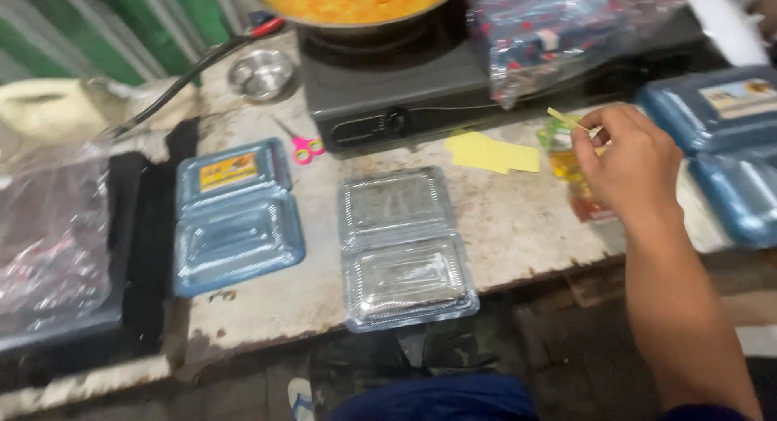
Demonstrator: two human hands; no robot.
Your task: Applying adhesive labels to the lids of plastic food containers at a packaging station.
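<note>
One right hand [634,163] is pinching a thin yellow stick [564,119] above a small jar [564,155] near the table's [518,223] right edge, beside blue lidded boxes [720,113] with yellow labels.

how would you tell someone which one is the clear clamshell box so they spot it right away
Start at the black stove at the back of the table. Right in front of it, at the near edge, lies the clear box, hinged open and empty. The open box to its left is blue with a yellow label; this one is colourless.
</note>
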